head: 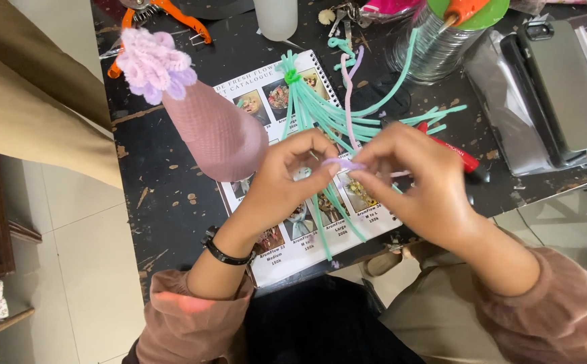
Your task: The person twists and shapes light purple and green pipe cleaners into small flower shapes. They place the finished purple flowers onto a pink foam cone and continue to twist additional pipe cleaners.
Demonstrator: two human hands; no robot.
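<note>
The left hand (292, 176) and right hand (420, 182) both pinch a small lilac stem (345, 164) between the fingertips, above the catalogue (287, 259). It is bent only a little. Behind it lies a tied green bundle (320, 111), not yet used. At far left, one lilac flower (153, 64) is finished on a pink cone (216, 131).

- The booklet (307, 243) lies open on the table (165, 175), at its near edge.
- A bundle of pipe cleaners (320, 111) lies across the booklet.
- The cone (216, 131) stands on the booklet's left part, a pipe-cleaner flower (153, 64) on its tip.
- Both hands meet above the booklet, left hand (287, 178) beside right hand (415, 178).
- The phone (560, 87) lies at far right.
</note>
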